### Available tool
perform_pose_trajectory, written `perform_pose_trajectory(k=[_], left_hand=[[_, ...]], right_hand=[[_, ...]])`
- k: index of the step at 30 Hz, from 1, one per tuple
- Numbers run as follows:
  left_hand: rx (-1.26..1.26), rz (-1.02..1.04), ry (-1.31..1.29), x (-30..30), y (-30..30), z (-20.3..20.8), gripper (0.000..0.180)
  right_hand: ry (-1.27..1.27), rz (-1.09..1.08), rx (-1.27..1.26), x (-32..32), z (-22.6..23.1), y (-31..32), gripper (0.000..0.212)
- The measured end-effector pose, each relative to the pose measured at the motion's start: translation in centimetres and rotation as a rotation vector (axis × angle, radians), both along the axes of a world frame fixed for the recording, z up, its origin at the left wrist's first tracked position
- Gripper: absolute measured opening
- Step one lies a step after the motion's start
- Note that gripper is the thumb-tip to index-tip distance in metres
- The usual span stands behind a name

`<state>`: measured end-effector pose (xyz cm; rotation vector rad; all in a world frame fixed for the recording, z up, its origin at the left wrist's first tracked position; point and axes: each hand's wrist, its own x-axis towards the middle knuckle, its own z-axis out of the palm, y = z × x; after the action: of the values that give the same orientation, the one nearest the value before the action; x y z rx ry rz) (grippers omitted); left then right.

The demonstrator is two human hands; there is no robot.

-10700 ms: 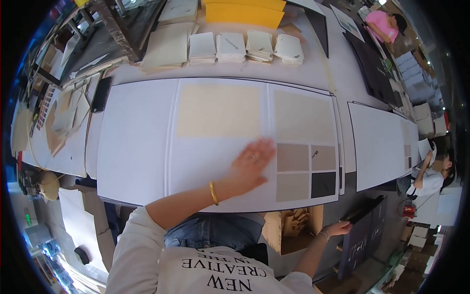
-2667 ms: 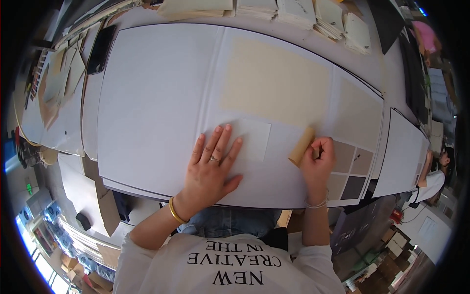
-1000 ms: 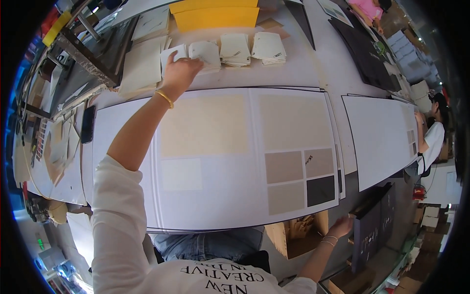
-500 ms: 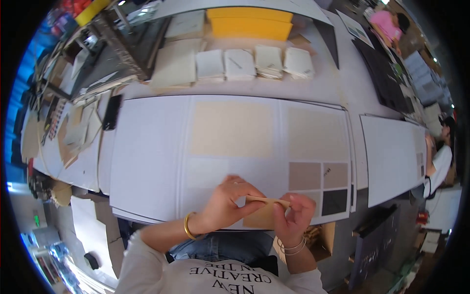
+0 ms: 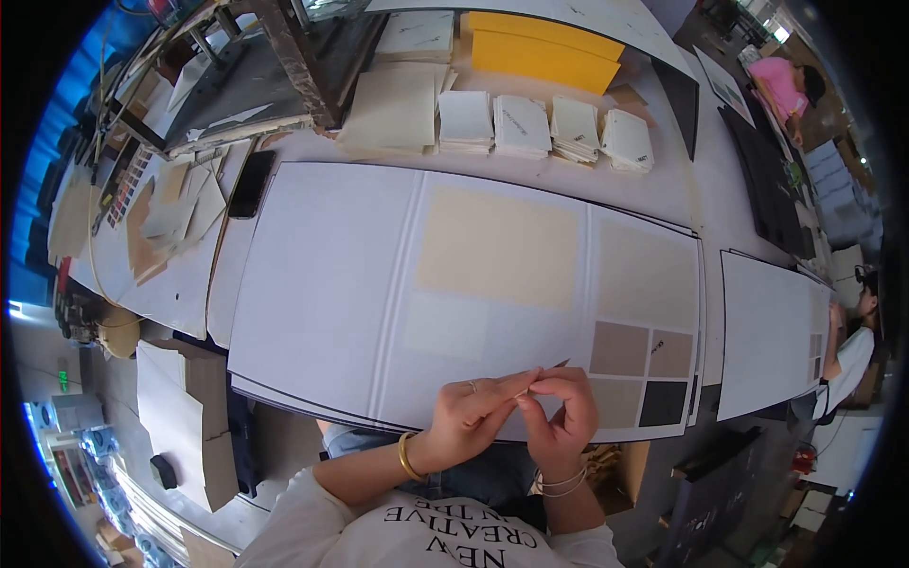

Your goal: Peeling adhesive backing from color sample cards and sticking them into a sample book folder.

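My left hand (image 5: 480, 409), with a ring and a gold bangle, is closed in a pinch over the near edge of the white panelled board. Against its fingertips my right hand (image 5: 561, 413) is pinching as well. Between them they hold a thin tan card (image 5: 563, 363); only a small brown tip shows past the fingers, and the rest is hidden. Beneath the hands lies the white board (image 5: 312, 275). It bears a large cream sheet (image 5: 502, 244), a paler sheet (image 5: 445, 325), a beige sheet (image 5: 647, 275) and smaller taupe and dark grey squares (image 5: 662, 404).
Stacks of pale swatches (image 5: 522, 126) stand beyond the board, near a yellow box (image 5: 540, 52). A black phone (image 5: 252, 184) lies at its left corner. Loose paper scraps (image 5: 180, 213) are further left. An open carton (image 5: 620, 476) sits below right. A person in white works at another board (image 5: 767, 331).
The tan card, broadly visible before, is now nearly hidden by my fingers. My hands have come closer together. The view has shifted and tilted, so the board appears slanted.
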<state>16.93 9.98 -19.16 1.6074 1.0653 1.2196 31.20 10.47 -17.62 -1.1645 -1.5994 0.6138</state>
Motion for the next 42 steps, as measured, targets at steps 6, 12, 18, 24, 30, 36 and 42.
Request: perform_pose_trajectory(k=[6,12,18,24,30,36,42], left_hand=[[0.076,0.01,-0.033,0.7,-0.4,0.3,0.041],[-0.037,-0.06,-0.169,0.5,-0.2,0.6,0.043],[-0.049,-0.049,-0.124,0.5,-0.4,0.4,0.042],[-0.073,-0.093,-0.04,0.2,-0.4,0.1,0.039],[0.097,-0.074,0.096,0.2,-0.1,-1.0,0.046],[0.181,-0.064,0.198,0.2,0.2,-1.1,0.046],[0.13,-0.059,0.075,0.2,0.2,-0.7,0.044]], right_hand=[[0.115,-0.001,-0.04,0.2,-0.3,-0.5,0.019],[0.075,0.037,-0.06,0.8,-0.1,-0.4,0.025],[0.12,0.056,-0.096,0.9,-0.5,-0.4,0.02],[0.157,0.035,-0.149,0.8,-0.4,-0.9,0.017],[0.178,0.026,-0.219,0.7,-1.0,-1.1,0.016],[0.223,0.014,-0.254,0.7,-1.1,-1.0,0.014],[0.368,0.053,-0.383,1.4,-1.4,-1.0,0.014]])
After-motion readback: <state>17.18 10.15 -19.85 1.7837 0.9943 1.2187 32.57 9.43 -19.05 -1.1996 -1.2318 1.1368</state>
